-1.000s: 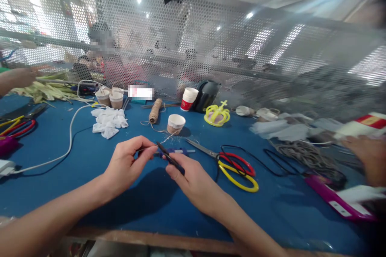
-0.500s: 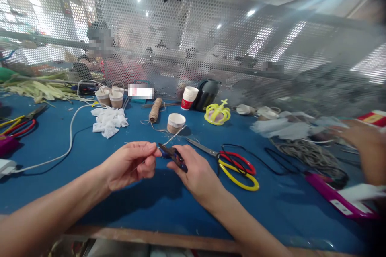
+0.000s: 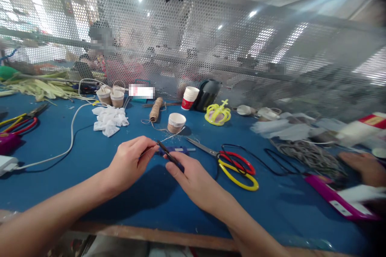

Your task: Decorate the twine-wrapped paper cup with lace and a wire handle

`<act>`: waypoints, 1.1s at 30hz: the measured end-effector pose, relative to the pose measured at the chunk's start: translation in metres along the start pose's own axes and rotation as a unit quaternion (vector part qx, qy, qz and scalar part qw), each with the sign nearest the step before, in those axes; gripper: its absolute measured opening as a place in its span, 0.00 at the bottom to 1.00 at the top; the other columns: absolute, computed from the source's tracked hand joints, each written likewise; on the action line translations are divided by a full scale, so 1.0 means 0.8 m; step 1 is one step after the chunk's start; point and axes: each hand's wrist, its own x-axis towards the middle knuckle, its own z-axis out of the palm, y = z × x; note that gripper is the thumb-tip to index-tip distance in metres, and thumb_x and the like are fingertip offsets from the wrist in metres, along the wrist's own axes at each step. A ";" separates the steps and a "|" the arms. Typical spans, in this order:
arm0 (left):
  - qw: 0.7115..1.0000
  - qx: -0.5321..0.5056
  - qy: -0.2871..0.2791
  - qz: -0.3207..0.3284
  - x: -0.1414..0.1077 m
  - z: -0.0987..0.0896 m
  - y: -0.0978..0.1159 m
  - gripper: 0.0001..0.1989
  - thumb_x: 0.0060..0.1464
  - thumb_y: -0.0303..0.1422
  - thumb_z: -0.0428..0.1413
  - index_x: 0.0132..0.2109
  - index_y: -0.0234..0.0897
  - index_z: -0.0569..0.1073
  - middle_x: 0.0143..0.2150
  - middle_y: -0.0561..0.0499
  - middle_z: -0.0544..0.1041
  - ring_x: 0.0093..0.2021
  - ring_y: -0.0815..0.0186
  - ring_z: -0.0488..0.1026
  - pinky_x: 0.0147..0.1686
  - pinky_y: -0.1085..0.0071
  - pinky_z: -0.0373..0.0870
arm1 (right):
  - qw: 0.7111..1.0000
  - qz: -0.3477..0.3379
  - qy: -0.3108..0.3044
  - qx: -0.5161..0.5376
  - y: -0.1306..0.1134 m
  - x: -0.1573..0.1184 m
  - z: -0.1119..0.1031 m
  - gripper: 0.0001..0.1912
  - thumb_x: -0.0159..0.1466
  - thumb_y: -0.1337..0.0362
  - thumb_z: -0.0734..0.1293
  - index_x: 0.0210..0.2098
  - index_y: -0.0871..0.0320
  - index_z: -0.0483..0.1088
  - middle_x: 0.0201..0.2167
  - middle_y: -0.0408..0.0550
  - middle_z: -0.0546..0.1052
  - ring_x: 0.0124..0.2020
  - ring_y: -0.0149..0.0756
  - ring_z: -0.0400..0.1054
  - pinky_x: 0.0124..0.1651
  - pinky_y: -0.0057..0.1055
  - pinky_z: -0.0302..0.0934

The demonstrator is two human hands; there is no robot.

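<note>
black pliers (image 3: 169, 154) gripped in right hand (image 3: 190, 173), left hand (image 3: 129, 160) pinched closed on thin strand (image 3: 175, 135)

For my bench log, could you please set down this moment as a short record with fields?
Left hand: pinching a thin strand
Right hand: gripping dark pliers, tips close to the left hand
Beyond the hands: small cup; twine roll
Right of the hands: scissors, red and yellow handles
Far right: another person's hand
Surface: blue tabletop
</note>
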 end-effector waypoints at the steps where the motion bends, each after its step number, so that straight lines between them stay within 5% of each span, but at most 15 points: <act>1: 1.000 0.000 0.000 -0.001 0.000 0.000 0.000 0.06 0.50 0.31 0.51 0.28 0.37 0.71 0.23 0.51 0.72 0.24 0.71 0.65 0.27 0.76 0.60 | 1.000 0.003 0.005 -0.007 0.000 0.000 0.001 0.18 0.63 0.54 0.55 0.40 0.60 0.67 0.37 0.52 0.74 0.38 0.39 0.68 0.40 0.34 0.61; 5: 0.992 -0.080 -0.025 -0.091 0.001 -0.002 0.003 0.07 0.49 0.34 0.53 0.26 0.36 0.70 0.21 0.53 0.70 0.22 0.72 0.62 0.24 0.76 0.58 | 0.999 -0.012 0.030 -0.038 0.003 0.001 0.003 0.16 0.62 0.56 0.56 0.38 0.61 0.67 0.35 0.52 0.74 0.36 0.39 0.68 0.39 0.34 0.62; 7: 0.956 -0.215 -0.065 -0.190 0.003 -0.004 0.005 0.10 0.49 0.36 0.54 0.25 0.35 0.68 0.18 0.55 0.68 0.19 0.74 0.59 0.20 0.77 0.54 | 0.996 -0.037 0.051 -0.064 0.006 0.001 0.003 0.16 0.62 0.56 0.56 0.39 0.61 0.66 0.35 0.53 0.74 0.37 0.40 0.68 0.39 0.35 0.62; 12: 0.702 -0.575 -0.205 -0.367 0.008 -0.008 0.004 0.10 0.46 0.35 0.56 0.26 0.32 0.68 0.12 0.61 0.56 0.13 0.80 0.46 0.17 0.79 0.48 | 0.981 -0.099 0.094 -0.136 0.016 0.001 0.001 0.21 0.62 0.51 0.55 0.41 0.63 0.65 0.32 0.56 0.72 0.34 0.41 0.67 0.37 0.36 0.63; 14: 0.673 -0.600 -0.214 -0.375 0.008 -0.007 0.003 0.09 0.46 0.34 0.56 0.26 0.31 0.68 0.12 0.62 0.55 0.13 0.81 0.45 0.17 0.80 0.48 | 0.981 -0.104 0.090 -0.134 0.016 0.002 -0.001 0.22 0.61 0.51 0.55 0.41 0.64 0.65 0.32 0.56 0.72 0.34 0.41 0.67 0.37 0.37 0.63; 16: 0.731 -0.556 -0.182 -0.351 0.006 -0.006 0.003 0.10 0.48 0.35 0.55 0.26 0.32 0.67 0.12 0.61 0.57 0.13 0.80 0.48 0.17 0.79 0.48 | 0.989 -0.087 0.064 -0.101 0.012 0.002 -0.003 0.21 0.62 0.52 0.56 0.42 0.64 0.65 0.34 0.55 0.72 0.36 0.41 0.67 0.39 0.36 0.62; 19: 0.901 -0.348 -0.089 -0.244 0.002 -0.004 0.003 0.10 0.50 0.35 0.53 0.24 0.34 0.67 0.16 0.56 0.65 0.16 0.76 0.57 0.18 0.78 0.52 | 0.999 -0.048 0.007 -0.019 0.004 0.001 -0.004 0.18 0.63 0.55 0.55 0.44 0.61 0.65 0.38 0.53 0.72 0.40 0.38 0.67 0.43 0.34 0.61; 21: 0.975 -0.174 -0.039 -0.135 -0.001 -0.004 0.003 0.08 0.50 0.33 0.53 0.25 0.35 0.69 0.19 0.55 0.69 0.19 0.74 0.61 0.21 0.78 0.56 | 0.999 -0.025 -0.017 0.022 0.000 0.000 -0.003 0.18 0.64 0.55 0.54 0.44 0.61 0.65 0.39 0.51 0.73 0.39 0.36 0.68 0.42 0.32 0.61; 23: 0.998 -0.045 -0.015 -0.033 -0.003 -0.003 0.001 0.06 0.50 0.30 0.52 0.27 0.35 0.71 0.21 0.54 0.71 0.21 0.73 0.64 0.23 0.77 0.58 | 0.999 -0.010 -0.025 0.037 -0.002 -0.001 -0.002 0.18 0.64 0.55 0.53 0.44 0.61 0.65 0.37 0.51 0.74 0.39 0.36 0.68 0.41 0.32 0.61; 26: 0.996 0.063 -0.008 0.062 -0.002 -0.001 -0.003 0.06 0.51 0.29 0.50 0.29 0.35 0.71 0.22 0.52 0.72 0.23 0.73 0.66 0.24 0.79 0.60 | 0.999 -0.004 -0.020 0.033 -0.001 -0.001 0.000 0.18 0.64 0.55 0.54 0.43 0.60 0.66 0.37 0.51 0.74 0.39 0.36 0.68 0.42 0.32 0.60; 33: 0.988 0.091 0.018 0.120 -0.001 0.004 -0.007 0.07 0.53 0.27 0.49 0.28 0.33 0.69 0.21 0.53 0.71 0.21 0.75 0.65 0.22 0.81 0.60 | 1.000 0.003 -0.008 0.011 0.000 -0.001 0.002 0.18 0.63 0.54 0.55 0.41 0.60 0.66 0.38 0.52 0.74 0.39 0.38 0.67 0.41 0.34 0.59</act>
